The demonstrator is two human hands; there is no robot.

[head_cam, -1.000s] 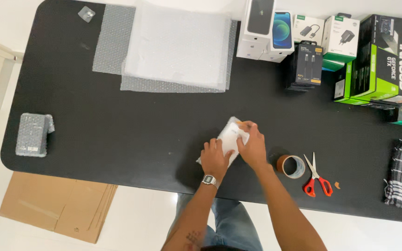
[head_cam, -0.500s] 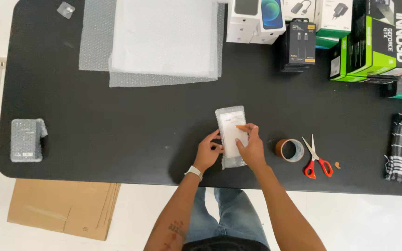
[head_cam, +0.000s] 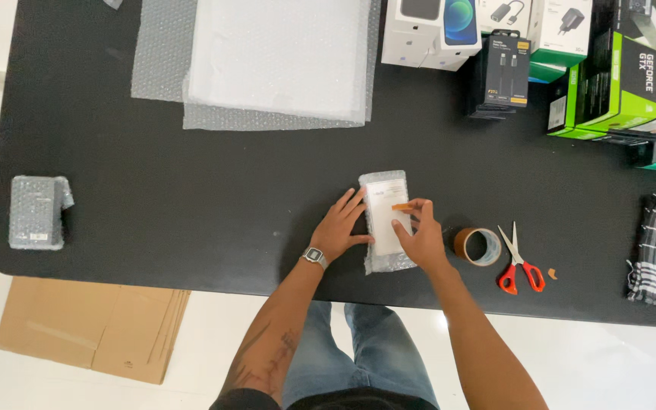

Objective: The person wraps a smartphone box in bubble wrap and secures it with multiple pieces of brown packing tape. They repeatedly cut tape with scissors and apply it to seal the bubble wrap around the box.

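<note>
Near the table's [head_cam: 153, 220] front edge, the left hand [head_cam: 341, 228] lies flat-fingered steadying the bubble-wrapped white box [head_cam: 386, 220] while the right hand's [head_cam: 419, 237] fingers press brown tape [head_cam: 402, 206] onto it.

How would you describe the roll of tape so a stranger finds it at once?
Start at the black table, near edge, by the right hand. The roll of tape lies flat between that hand and the red-handled scissors. It alone is a brown ring.
</note>
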